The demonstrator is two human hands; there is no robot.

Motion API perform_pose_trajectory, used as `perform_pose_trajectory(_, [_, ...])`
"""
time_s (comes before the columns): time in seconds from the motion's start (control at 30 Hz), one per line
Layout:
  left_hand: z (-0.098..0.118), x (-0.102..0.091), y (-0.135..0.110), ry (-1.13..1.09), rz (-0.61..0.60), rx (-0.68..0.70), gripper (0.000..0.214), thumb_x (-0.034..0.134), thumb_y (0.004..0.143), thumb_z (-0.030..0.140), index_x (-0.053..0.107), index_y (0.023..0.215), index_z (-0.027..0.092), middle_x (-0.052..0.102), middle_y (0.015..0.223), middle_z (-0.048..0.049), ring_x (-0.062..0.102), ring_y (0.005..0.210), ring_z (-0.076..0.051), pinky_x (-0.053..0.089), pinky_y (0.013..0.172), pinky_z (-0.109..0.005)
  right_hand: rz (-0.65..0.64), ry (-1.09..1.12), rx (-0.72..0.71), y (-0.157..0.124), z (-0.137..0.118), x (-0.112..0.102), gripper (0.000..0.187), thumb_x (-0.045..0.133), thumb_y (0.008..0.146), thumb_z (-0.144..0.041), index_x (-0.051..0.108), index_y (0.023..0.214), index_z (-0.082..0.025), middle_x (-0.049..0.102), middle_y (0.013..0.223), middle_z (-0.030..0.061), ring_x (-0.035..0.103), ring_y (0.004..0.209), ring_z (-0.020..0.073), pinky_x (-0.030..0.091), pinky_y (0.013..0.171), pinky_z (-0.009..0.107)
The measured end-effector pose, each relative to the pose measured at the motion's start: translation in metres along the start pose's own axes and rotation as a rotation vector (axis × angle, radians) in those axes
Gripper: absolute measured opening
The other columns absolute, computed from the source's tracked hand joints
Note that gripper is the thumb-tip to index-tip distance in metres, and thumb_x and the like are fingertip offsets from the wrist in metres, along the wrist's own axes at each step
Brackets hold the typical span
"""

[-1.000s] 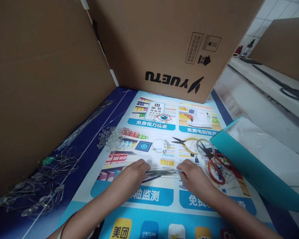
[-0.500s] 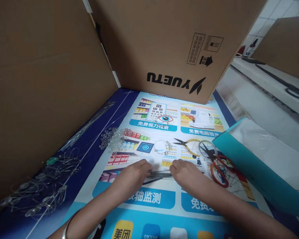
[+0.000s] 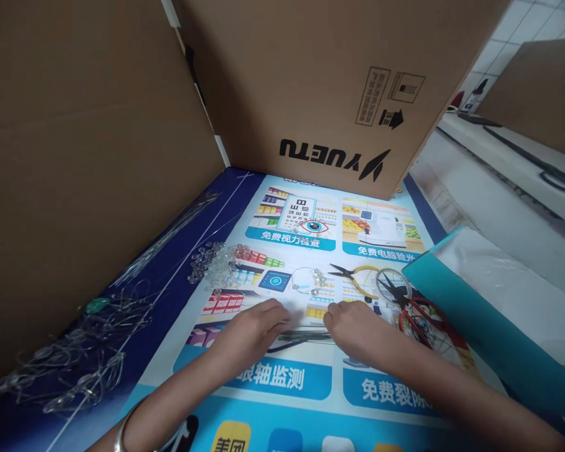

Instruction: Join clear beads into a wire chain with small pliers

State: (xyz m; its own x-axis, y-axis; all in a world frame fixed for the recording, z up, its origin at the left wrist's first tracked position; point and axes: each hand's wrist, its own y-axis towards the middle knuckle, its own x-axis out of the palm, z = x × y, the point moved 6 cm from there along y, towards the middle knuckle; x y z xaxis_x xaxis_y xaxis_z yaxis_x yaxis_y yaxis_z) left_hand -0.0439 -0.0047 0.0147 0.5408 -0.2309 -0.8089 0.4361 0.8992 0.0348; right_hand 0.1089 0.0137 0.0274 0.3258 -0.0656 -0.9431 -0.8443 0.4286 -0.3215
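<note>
My left hand (image 3: 252, 331) and my right hand (image 3: 358, 329) rest knuckles-up on a printed poster mat (image 3: 306, 376), close together. A thin bundle of metal wires (image 3: 306, 337) lies between them, each hand closed on one end. Just beyond my fingers lies a small wire ring with clear beads (image 3: 306, 280). Yellow-handled pliers (image 3: 358, 279) and red-handled scissors (image 3: 417, 314) lie to the right of my right hand.
Large cardboard boxes (image 3: 311, 81) wall in the back and left (image 3: 75, 157). A pile of clear beads (image 3: 214, 260), long wires (image 3: 164, 235) and tangled beaded wire pieces (image 3: 75, 351) lie at left. A teal sheet (image 3: 480, 326) with clear plastic lies at right.
My right hand slid left along the wire bundle toward my left hand, so the two hands are closer. The view shifted slightly.
</note>
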Motion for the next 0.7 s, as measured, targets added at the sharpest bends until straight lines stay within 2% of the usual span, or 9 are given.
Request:
perform_pose_trajectory(0.2, [0.009,-0.005,0.003,0.057,0.0,0.044,0.022,0.042,0.088,0.022,0.061,0.099,0.018,0.062,0.093,-0.0069,0.055,0.09,-0.019,0.045,0.079,-0.032,0.017,-0.074,0.058,-0.012,-0.006,0.004,0.009,0.051,0.076,-0.006,0.054,0.082,-0.012,0.057,0.076,0.0108,0.054,0.067,0.0199,0.038,0.052,0.028])
perform_pose_trajectory(0.33, [0.017,0.003,0.003,0.091,-0.086,0.051,0.02,0.051,0.084,0.024,0.06,0.102,0.022,0.061,0.094,-0.0053,0.055,0.091,-0.02,0.045,0.079,-0.032,0.031,-0.106,0.102,-0.018,-0.011,0.005,0.009,0.049,0.076,-0.006,0.055,0.081,-0.01,0.056,0.075,0.0121,0.053,0.065,0.0204,0.035,0.05,0.028])
perform_pose_trajectory(0.43, [0.021,0.009,0.004,0.13,-0.105,0.04,0.018,0.054,0.081,0.019,0.061,0.098,0.021,0.06,0.092,-0.0044,0.054,0.092,-0.02,0.045,0.08,-0.033,0.033,-0.128,0.131,-0.022,-0.012,0.003,0.011,0.047,0.076,-0.003,0.055,0.082,-0.009,0.055,0.074,0.0129,0.052,0.065,0.0207,0.035,0.05,0.028])
perform_pose_trajectory(0.63, [0.02,0.014,0.004,0.141,-0.09,0.065,0.017,0.046,0.086,0.017,0.063,0.087,0.018,0.059,0.086,-0.0057,0.054,0.087,-0.019,0.045,0.075,-0.03,-0.053,-0.132,0.257,-0.039,0.004,-0.002,0.016,0.045,0.077,-0.001,0.056,0.084,-0.01,0.057,0.077,0.0133,0.053,0.068,0.0221,0.035,0.052,0.029])
perform_pose_trajectory(0.7, [0.019,0.014,0.002,0.127,-0.09,0.072,0.017,0.046,0.086,0.019,0.063,0.087,0.018,0.06,0.087,-0.0058,0.054,0.087,-0.019,0.045,0.076,-0.031,-0.039,-0.113,0.249,-0.046,0.008,-0.005,0.015,0.046,0.077,-0.002,0.055,0.084,-0.012,0.057,0.078,0.012,0.053,0.068,0.0216,0.035,0.052,0.029])
